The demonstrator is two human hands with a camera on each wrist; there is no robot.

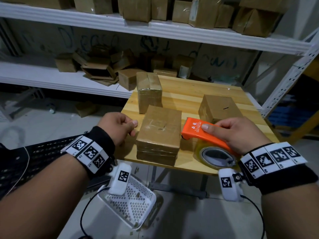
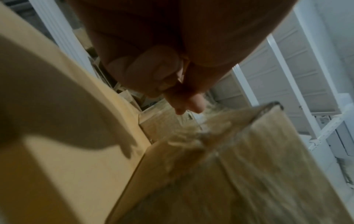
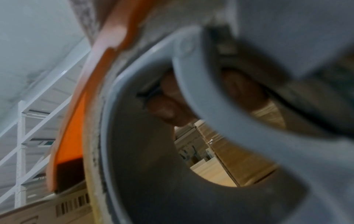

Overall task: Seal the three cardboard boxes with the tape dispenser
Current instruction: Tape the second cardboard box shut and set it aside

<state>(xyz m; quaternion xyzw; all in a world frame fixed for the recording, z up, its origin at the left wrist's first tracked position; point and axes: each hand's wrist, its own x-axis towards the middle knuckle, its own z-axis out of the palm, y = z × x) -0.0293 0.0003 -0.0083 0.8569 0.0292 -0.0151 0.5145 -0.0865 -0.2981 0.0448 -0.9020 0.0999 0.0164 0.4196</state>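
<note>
Three cardboard boxes stand on a small wooden table (image 1: 189, 94): a near box (image 1: 160, 133) with glossy tape on its top, a far-left box (image 1: 149, 90) and a right box (image 1: 219, 107). My right hand (image 1: 229, 131) grips the orange tape dispenser (image 1: 203, 135), thumb on top; its nose sits at the near box's right edge, and the clear tape roll (image 1: 215, 156) rests near the table's front edge. My left hand (image 1: 133, 127) hovers beside the near box's left side, fingers curled, holding nothing. The left wrist view shows those curled fingers (image 2: 153, 75) above the box (image 2: 229, 166). The dispenser (image 3: 69, 136) fills the right wrist view.
White shelves (image 1: 155, 26) with several cardboard boxes run behind the table. A white perforated basket (image 1: 131, 204) sits on the floor under my left wrist. A black mesh surface (image 1: 34, 161) lies at the left. A metal rack upright (image 1: 293, 75) stands at the right.
</note>
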